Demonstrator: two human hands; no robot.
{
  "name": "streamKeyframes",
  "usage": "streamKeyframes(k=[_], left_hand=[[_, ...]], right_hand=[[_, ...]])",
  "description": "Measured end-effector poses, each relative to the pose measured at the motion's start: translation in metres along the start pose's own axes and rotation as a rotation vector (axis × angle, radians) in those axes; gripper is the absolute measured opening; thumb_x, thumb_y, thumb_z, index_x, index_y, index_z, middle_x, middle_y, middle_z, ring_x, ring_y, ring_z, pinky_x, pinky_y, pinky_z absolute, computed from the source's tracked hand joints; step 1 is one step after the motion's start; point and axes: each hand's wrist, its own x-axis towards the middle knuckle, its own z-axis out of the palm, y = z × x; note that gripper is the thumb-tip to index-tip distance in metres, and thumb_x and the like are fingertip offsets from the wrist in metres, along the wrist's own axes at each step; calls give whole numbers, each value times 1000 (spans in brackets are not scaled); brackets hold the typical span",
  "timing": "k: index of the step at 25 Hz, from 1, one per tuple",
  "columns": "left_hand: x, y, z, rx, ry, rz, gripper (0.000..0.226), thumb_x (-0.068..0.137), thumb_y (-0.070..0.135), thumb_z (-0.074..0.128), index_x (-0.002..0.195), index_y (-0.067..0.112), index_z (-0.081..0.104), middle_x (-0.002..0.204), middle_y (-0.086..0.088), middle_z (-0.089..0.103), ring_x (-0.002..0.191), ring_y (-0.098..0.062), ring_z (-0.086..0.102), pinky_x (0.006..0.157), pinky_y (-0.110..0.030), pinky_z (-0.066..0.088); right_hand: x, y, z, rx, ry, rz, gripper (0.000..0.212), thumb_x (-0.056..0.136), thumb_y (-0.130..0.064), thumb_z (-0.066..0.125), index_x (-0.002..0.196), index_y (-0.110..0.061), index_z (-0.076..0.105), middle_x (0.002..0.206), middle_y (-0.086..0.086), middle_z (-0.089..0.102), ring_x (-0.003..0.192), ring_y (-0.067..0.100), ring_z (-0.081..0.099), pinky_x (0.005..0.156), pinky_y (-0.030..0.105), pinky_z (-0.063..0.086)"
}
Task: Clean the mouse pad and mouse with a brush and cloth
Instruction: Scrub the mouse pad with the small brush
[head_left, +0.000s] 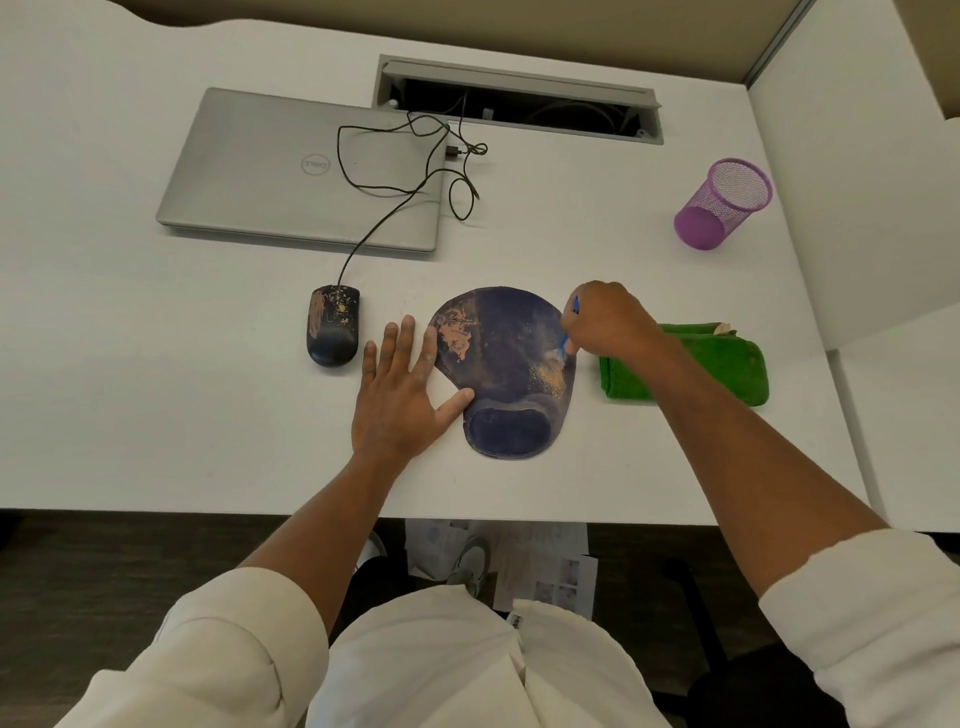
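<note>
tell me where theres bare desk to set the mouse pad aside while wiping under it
Bare patches: the wide stretch left of the mouse and below the laptop; the area between the laptop, purple mesh cup and mouse pad. Crowded: right of the pad, where the right hand holds the brush beside the green cloth.

The person wore a cream, soft-looking long-sleeved top (441, 670), its front filling the near middle of the view. The left sleeve (218, 649) and the right sleeve (872, 613) were both pushed up into thick rolled folds, leaving the forearms and hands bare. Below the desk edge showed dark trousers (363, 582) and pale grey-white sneakers (470, 564).
</note>
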Motion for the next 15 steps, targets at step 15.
streamKeyframes(k=[15], left_hand=[[0, 1, -3, 10, -22, -7, 100, 88, 85, 20, 165, 24, 2, 172, -6, -8, 158, -25, -12, 128, -49, 0]], right_hand=[[5, -11, -10, 169, 251, -60, 19, 92, -14, 53, 92, -6, 71, 89, 10, 72, 83, 24, 67, 71, 33, 53]])
